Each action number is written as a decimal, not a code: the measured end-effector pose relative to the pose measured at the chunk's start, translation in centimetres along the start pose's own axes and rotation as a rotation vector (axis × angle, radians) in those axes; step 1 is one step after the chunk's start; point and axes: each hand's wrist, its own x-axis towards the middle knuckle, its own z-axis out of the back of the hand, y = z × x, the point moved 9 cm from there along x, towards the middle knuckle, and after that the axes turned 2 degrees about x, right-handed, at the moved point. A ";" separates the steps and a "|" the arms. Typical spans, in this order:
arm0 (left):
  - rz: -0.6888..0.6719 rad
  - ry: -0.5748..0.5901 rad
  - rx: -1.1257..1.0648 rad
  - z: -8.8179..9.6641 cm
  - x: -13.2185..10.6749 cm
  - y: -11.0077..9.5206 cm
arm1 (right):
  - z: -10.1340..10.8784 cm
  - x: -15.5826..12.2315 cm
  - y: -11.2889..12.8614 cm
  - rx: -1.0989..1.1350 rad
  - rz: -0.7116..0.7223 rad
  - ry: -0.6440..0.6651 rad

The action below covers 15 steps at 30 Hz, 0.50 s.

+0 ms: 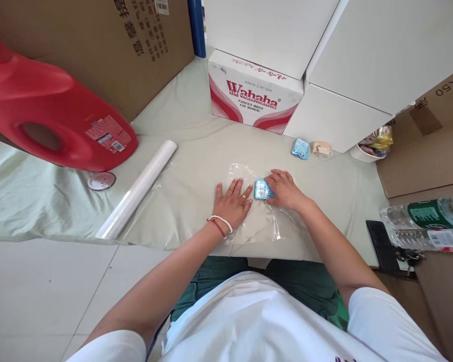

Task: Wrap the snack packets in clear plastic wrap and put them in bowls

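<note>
My left hand (pixel 232 202) lies flat with its fingers spread on a sheet of clear plastic film (pixel 260 221) spread over the pale green cloth (pixel 181 186). My right hand (pixel 285 190) rests on the film just to the right, its fingers curled on a small blue packet (pixel 262 189) that lies between both hands. A second blue packet (pixel 301 148) and a small wrapped beige snack (pixel 321 148) lie farther back on the cloth.
A roll of clear film (pixel 136 191) lies to the left, near a small round lid (pixel 101 181) and a big red jug (pixel 49 115). A Wahaha box (pixel 254 93), white boxes (pixel 362 55), cardboard boxes and water bottles (pixel 426 223) stand around.
</note>
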 end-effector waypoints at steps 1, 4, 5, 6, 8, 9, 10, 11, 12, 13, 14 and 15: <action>-0.001 -0.001 0.002 0.0 0.0 0.0 | -0.1 0.0 0.1 -0.017 -0.012 0.012; -0.004 -0.001 0.008 0.0 0.0 0.0 | -0.2 -0.2 -0.3 -0.042 -0.042 0.019; -0.003 0.000 0.009 0.1 0.0 0.0 | -0.3 -0.4 -0.5 -0.042 -0.048 0.021; -0.002 0.001 0.009 0.1 0.0 0.0 | -0.3 -0.5 -0.7 -0.037 -0.050 0.023; -0.001 0.004 0.010 0.1 0.0 0.0 | -0.4 -0.8 -1.1 -0.030 -0.054 0.022; -0.002 0.007 0.011 0.1 0.0 0.0 | -0.4 -1.0 -1.2 -0.032 -0.062 0.018; -0.003 0.010 0.011 0.1 0.0 0.0 | -0.4 -1.1 -1.4 -0.040 -0.073 0.014; -0.003 0.013 0.011 0.1 0.0 -0.1 | -0.4 -1.2 -1.5 -0.053 -0.083 0.012; -0.003 0.016 0.011 0.1 0.0 -0.1 | -0.3 -1.2 -1.6 -0.069 -0.092 0.013; -0.002 0.018 0.010 0.1 0.1 -0.1 | -0.3 -1.2 -1.6 -0.084 -0.095 0.019; -0.001 0.019 0.010 0.1 0.1 0.0 | -0.3 -1.2 -1.4 -0.098 -0.091 0.029; 0.001 0.021 0.009 0.1 0.1 0.0 | -0.3 -1.1 -1.3 -0.111 -0.084 0.039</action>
